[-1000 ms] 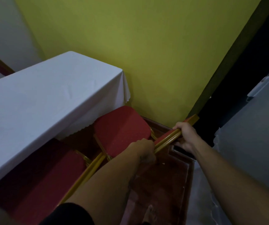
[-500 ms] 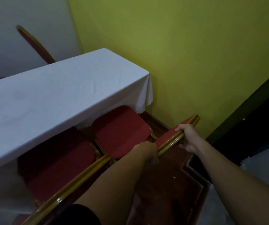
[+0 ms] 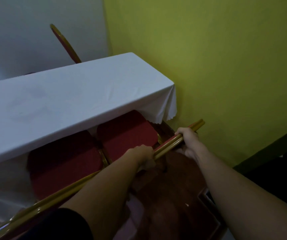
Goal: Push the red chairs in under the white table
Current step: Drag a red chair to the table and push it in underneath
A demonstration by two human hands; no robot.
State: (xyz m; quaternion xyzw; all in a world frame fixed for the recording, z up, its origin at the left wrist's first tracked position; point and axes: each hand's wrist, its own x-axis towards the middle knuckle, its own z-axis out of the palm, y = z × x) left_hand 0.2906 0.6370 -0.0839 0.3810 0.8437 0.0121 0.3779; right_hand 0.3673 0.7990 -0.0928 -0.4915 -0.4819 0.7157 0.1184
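A long table under a white cloth [image 3: 66,101] runs from the left edge to the yellow-green wall. Two red chairs stand side by side at its near side. The right chair's red seat [image 3: 127,134] lies partly under the cloth's edge. My left hand [image 3: 143,157] and my right hand [image 3: 188,142] both grip the gold top rail of that chair's back [image 3: 170,144]. The left chair's seat [image 3: 64,163] is also partly under the table, and its gold back rail [image 3: 56,200] runs below my left forearm.
The yellow-green wall [image 3: 225,66] is close on the right of the chair. Behind the table a third red chair's gold-edged back [image 3: 64,42] sticks up against a grey wall. Dark red patterned carpet [image 3: 170,205] lies under my arms.
The right chair's seat has slid further under the tablecloth. The view has swung left, showing more of the table and the chair behind it. Both hands keep their grip on the rail.
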